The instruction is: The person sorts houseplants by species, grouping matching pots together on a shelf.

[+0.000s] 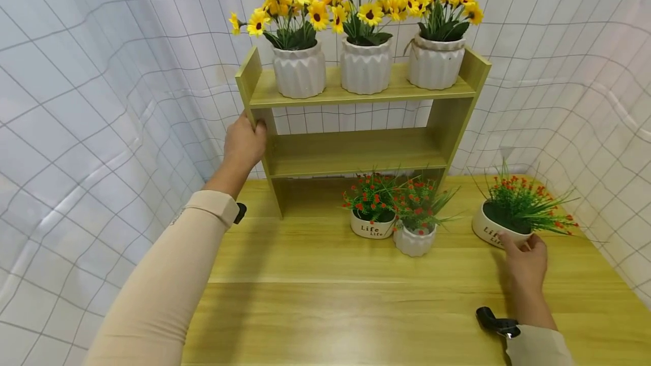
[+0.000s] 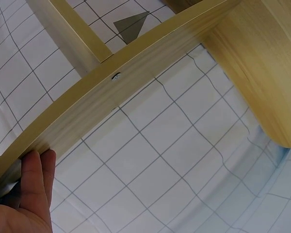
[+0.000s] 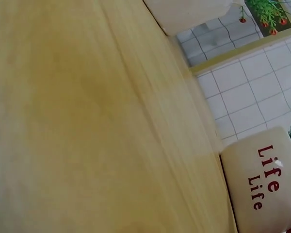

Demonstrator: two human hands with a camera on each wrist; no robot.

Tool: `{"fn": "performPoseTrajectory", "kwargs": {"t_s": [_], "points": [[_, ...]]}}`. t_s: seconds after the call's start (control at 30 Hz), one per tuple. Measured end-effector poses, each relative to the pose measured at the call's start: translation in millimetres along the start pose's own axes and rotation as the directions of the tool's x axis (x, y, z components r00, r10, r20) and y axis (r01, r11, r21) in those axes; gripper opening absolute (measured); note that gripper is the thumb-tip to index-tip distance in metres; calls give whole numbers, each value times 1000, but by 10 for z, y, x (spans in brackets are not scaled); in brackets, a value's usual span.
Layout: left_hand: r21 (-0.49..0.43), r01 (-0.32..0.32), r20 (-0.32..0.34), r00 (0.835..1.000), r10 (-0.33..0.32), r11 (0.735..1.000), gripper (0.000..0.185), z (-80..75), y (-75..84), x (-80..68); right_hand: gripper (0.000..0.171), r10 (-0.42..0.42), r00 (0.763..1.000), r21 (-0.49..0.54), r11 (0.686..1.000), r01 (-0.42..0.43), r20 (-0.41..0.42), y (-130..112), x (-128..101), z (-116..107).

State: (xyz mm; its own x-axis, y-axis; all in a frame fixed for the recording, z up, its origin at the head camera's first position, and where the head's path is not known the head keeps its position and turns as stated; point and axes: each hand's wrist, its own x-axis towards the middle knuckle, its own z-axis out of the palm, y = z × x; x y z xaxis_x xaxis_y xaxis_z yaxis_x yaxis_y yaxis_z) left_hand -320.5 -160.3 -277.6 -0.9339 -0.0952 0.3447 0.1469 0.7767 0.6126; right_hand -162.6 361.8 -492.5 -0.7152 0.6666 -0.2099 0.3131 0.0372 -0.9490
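My left hand [image 1: 245, 141] grips the left side panel of a wooden shelf rack [image 1: 360, 154], thumb on the inner side. Up close in the left wrist view, its fingers [image 2: 33, 177] lie along the panel's edge [image 2: 82, 97]. At the right of the table, my right hand [image 1: 526, 261] holds the rim and side of an oval white planter [image 1: 495, 233] marked "Life", filled with green grass and small red flowers. The same planter [image 3: 262, 182] stands at lower right in the right wrist view, with only a fingertip showing at the corner.
Three white ribbed pots [image 1: 366, 69] of yellow flowers stand on the top shelf. In front of the rack are another "Life" planter [image 1: 373, 228] and a small white pot [image 1: 414, 240], both with red flowers. Gridded curtain [image 1: 102, 100] surrounds the wooden table [image 1: 325, 309].
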Motion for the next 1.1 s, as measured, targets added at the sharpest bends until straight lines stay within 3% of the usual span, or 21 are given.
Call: {"fn": "performPoseTrajectory", "kwargs": {"t_s": [0.3, 0.5, 0.7, 0.97, 1.1], "points": [[-15, 12, 4, 1000, -12, 1000, 35, 16, -17, 8, 98, -78, 997, -49, 996, 78, 13, -40, 30, 117], [-4, -1, 7, 1000, 1, 1000, 37, 16, -21, 4, 99, -139, 990, -16, 990, 139, 3, -62, 116, 222], [-1, -16, -1, 1000, 16, 1000, 36, 19, -26, -3, 113, -158, 987, -3, 987, 158, -19, -68, 205, 339], [-4, -20, -3, 1000, 20, 1000, 36, 14, -14, -6, 129, -86, 995, -129, 989, 78, -55, -90, 252, 431], [-1, -18, -2, 1000, 18, 1000, 37, 13, -5, -2, 130, -87, 993, -164, 984, 74, -78, -86, 292, 457]]}}
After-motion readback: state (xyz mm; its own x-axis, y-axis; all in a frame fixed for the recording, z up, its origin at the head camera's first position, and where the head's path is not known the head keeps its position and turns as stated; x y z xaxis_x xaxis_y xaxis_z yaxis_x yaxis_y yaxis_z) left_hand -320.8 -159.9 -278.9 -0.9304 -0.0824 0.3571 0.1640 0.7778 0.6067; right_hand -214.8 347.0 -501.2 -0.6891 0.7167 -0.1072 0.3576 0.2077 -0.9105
